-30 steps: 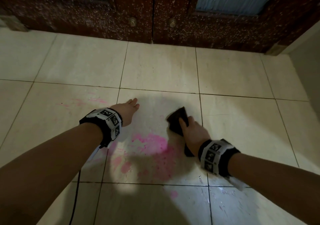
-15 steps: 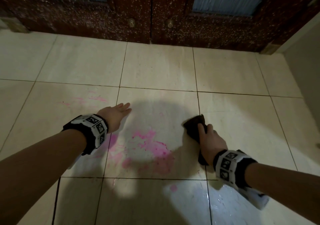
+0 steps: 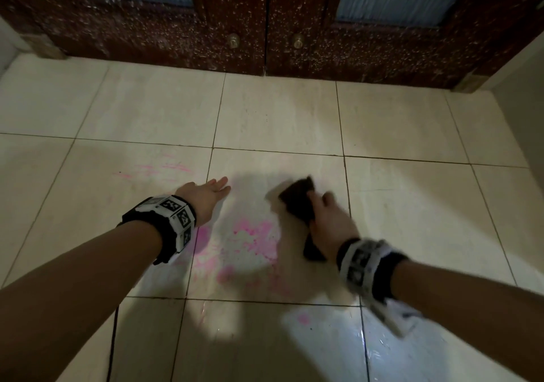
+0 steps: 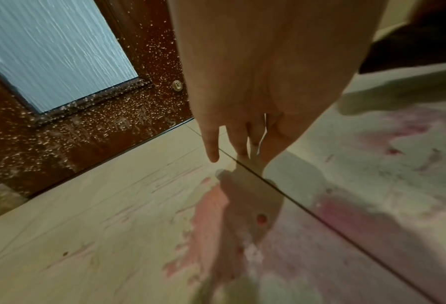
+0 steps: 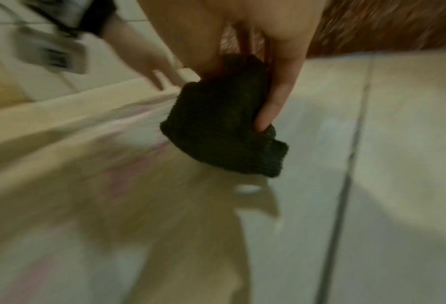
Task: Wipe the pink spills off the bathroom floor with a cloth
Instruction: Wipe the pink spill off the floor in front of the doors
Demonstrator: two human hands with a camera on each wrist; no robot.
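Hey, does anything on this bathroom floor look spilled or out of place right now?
Yes. Pink spill smears the tiles between the hands, with fainter pink streaks farther left and a small spot nearer the camera. The right hand grips a dark cloth.

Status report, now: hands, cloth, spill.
Right hand grips cloth, just right of the pink spill. Left hand open, fingers straight, holding nothing. Spill not yet cleared; fainter streaks farther left. Nothing in the way.
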